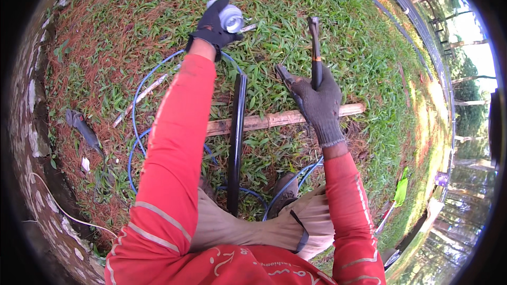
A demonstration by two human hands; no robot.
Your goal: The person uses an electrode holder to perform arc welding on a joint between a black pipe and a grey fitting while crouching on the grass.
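Note:
My left hand (214,29), in a black glove, grips a silver can-like cylinder (231,20) at the top of the view, above a loop of blue tubing (138,95). My right hand (319,100), in a grey glove, is closed on a long tool (316,45) with a metal head and a dark, orange-banded handle, pointing away from me. Something dark at its thumb side is too unclear to name. A shiny black pipe (236,142) lies lengthwise between my arms, crossing a wooden pole (264,120) on the grass.
A grey tool (83,129) and a thin pale stick (137,103) lie to the left. A mottled stone edge (37,126) runs along the far left. At the right are a green object (401,184), long dark rails (417,21) and trees.

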